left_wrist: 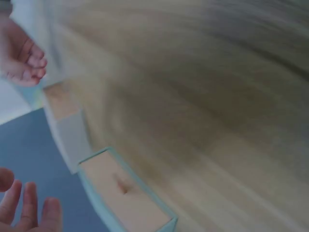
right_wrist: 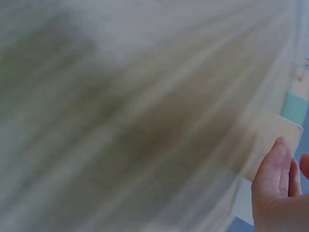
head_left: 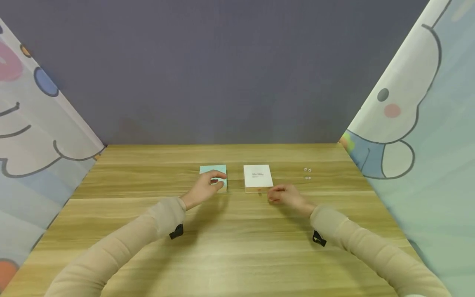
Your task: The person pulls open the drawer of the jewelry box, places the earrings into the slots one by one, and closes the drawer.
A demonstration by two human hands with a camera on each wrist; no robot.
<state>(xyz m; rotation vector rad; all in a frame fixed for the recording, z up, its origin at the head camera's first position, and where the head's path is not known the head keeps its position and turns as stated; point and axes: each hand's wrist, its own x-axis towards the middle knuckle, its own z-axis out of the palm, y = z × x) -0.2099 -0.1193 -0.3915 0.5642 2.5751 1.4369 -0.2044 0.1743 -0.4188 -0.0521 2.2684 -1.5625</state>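
Observation:
Two small drawer boxes stand side by side on the table. My left hand (head_left: 205,185) is over the teal box (head_left: 213,168), its fingers loosely bent with nothing between them; whether it touches the lid I cannot tell. The left wrist view shows that box's tan drawer front (left_wrist: 145,205) with a small pull tab (left_wrist: 121,186). To its right is the white box (head_left: 257,171), with dark lettering on top and a tan front. My right hand (head_left: 291,196), fingers loosely curled and holding nothing visible, is by the white box's front right corner.
Several tiny shiny clear pieces (head_left: 307,173) lie on the wood-grain table (head_left: 237,247), right of the white box. A dark grey panel (head_left: 222,74) rises behind the table. Cartoon-printed curtains hang at the left (head_left: 33,123) and right (head_left: 426,206).

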